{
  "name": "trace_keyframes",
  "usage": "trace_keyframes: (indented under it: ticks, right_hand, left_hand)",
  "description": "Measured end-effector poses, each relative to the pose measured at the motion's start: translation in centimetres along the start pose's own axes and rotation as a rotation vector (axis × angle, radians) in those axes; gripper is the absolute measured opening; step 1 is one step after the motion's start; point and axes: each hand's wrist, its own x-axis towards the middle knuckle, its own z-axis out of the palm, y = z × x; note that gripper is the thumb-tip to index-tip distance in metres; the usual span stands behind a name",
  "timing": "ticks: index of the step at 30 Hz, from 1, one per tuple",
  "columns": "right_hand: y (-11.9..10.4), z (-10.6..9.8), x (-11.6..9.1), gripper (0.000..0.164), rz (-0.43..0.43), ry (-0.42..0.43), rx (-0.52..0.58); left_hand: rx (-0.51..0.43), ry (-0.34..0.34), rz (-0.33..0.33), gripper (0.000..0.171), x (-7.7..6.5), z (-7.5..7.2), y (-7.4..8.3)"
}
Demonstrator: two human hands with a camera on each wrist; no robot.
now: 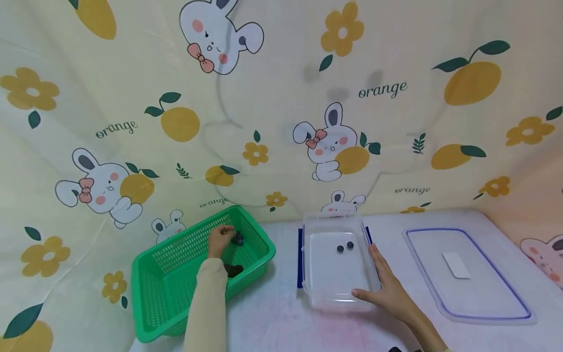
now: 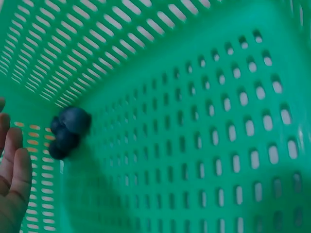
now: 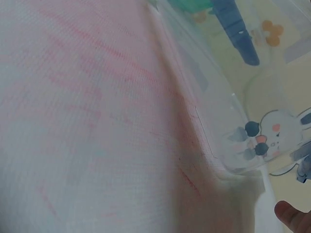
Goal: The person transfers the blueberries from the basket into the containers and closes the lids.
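Basket (image 1: 184, 249) at lower left of the head frame; box (image 1: 327, 276) right of centre along the bottom; lid (image 1: 486, 296) flat at lower right with a white label (image 1: 456, 265) on it.

Berries (image 1: 239, 239) sit bunched in the basket's far right corner. Two more, loose berries (image 1: 350, 245), lie on the box floor, upper middle.

Left hand (image 1: 220, 239) inside the basket just beside the bunch: fingers loosely bent, nothing seen between them. Right hand (image 1: 389, 288) at the box's right side, thumb spread from the fingers and laid toward the near corner.

Step in hand looks like picking in that corner. Best done, I judge, from above, thumb and fingertip on opposite sides of one berry, squeeze light, since round fruit may roll or bruise against the walls. A flat touch should be enough to steady the box; a hard push could tip or slide it.

Left wrist view shows the bunch as at least four, touching one another, with a gap between them and the fingers; the head view half hides this. Only the head view has the dark lump (image 1: 234, 270) by the near wall, kind unclear. Right wrist view gives the loose berries through the clear wall, with a blue clip (image 3: 237, 31) above; of that hand, only a digit, lower right.
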Motion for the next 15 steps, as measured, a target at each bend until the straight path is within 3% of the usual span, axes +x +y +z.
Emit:
trace_keyframes:
  ticks: [6,15]
  right_hand:
    - [0.1,0.0,-0.3,0.117,-0.016,0.001,-0.008]
    - [0.3,0.0,-0.1,0.118,-0.038,0.004,0.015]
  left_hand:
    - [0.053,-0.097,-0.04,0.026,0.2,0.4,-1.3]
    - [0.175,-0.193,-0.098,0.032,0.4,0.7,-1.4]
